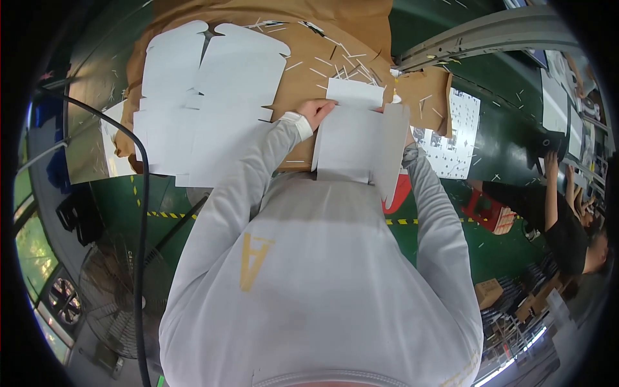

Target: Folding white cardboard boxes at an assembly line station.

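Observation:
A partly folded white cardboard box [351, 137] lies in front of me on brown paper, its far flap [356, 93] out flat and its right panel [393, 145] standing up. My left hand [316, 113] is closed on the box's far left corner. On the other side, my right hand [409, 137] is mostly hidden behind the raised panel. Only a bit of a fingertip shows at the box's far right corner, so its grip is hard to see. To the left, flat white die-cut box blanks [238, 84] lie spread over the paper.
Thin white cardboard scraps [354, 68] litter the brown paper [309, 48]. A grey metal beam [477, 40] rises at the far right, near a printed white sheet [454, 138]. A black cable [143, 213] and a fan [119, 290] stand left. Another person [561, 219] is at right.

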`<action>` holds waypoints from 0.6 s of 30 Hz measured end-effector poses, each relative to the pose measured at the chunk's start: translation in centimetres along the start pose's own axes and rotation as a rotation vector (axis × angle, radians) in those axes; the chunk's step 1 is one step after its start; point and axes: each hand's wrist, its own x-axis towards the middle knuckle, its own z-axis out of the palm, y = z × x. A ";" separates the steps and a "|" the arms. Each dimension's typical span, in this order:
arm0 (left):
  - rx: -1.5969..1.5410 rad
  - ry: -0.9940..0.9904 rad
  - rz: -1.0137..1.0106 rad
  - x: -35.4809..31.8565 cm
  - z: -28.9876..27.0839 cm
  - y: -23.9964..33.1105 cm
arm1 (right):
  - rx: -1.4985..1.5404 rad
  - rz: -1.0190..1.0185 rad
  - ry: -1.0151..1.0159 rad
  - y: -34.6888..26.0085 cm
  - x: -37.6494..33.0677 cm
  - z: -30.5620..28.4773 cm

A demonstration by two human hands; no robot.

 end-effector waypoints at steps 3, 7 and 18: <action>0.070 -0.082 -0.068 1.2 -1.0 -0.4 | -0.114 -0.073 -0.025 0.1 0.7 -0.2; 0.113 -0.207 -0.051 3.4 -2.4 -0.6 | 0.080 -0.016 0.005 -0.8 0.9 0.1; 0.550 -0.276 0.308 6.4 -3.0 3.4 | 0.091 0.022 0.428 -1.1 -0.5 2.0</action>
